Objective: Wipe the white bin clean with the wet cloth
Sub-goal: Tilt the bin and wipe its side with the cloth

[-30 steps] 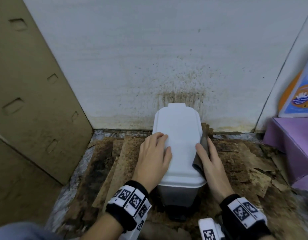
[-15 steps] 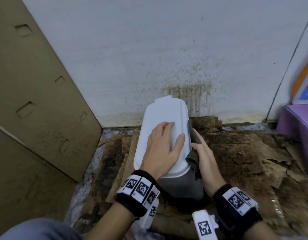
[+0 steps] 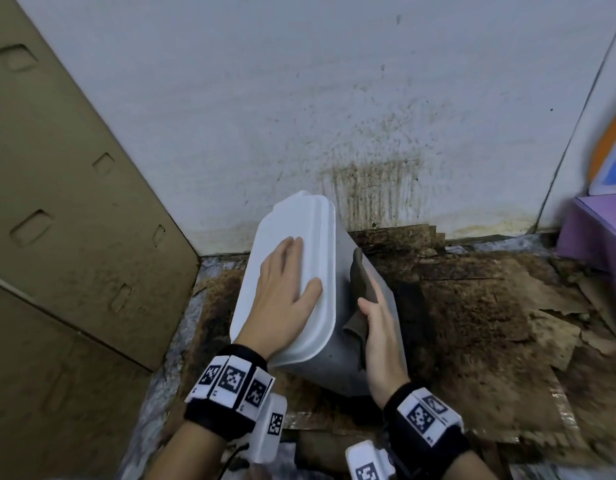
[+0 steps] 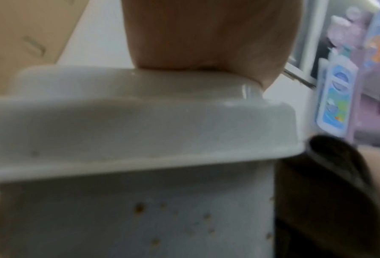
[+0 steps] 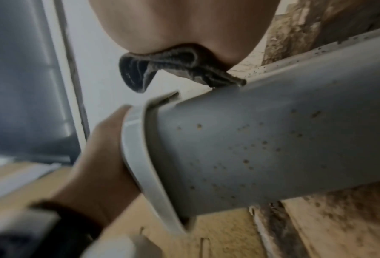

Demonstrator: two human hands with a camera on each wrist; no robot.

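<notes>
The white bin (image 3: pixel 292 220) leans over to the left on the dirty floor, its grey side (image 3: pixel 344 355) turned up. My left hand (image 3: pixel 286 289) lies flat on the white lid (image 4: pixel 140 122), fingers straight. On the grey, brown-speckled side (image 5: pixel 273 139), my right hand (image 3: pixel 381 327) presses the dark wet cloth (image 3: pixel 362 282) with its fingers laid along the wall. A fold of the cloth (image 5: pixel 173 61) bunches out under the palm (image 5: pixel 184 22). In the left wrist view the cloth (image 4: pixel 317 192) hangs just below the lid's rim.
A stained white wall (image 3: pixel 369 150) rises right behind the bin. Brown cardboard panels (image 3: pixel 74 220) close off the left. Torn, soiled cardboard (image 3: pixel 490 323) covers the floor. A purple shelf (image 3: pixel 597 233) with a bottle (image 4: pixel 334 97) stands at the right.
The bin has tipped from upright over to the left, exposing its grey right side. My right hand has moved with the cloth from the lid's edge down onto that side.
</notes>
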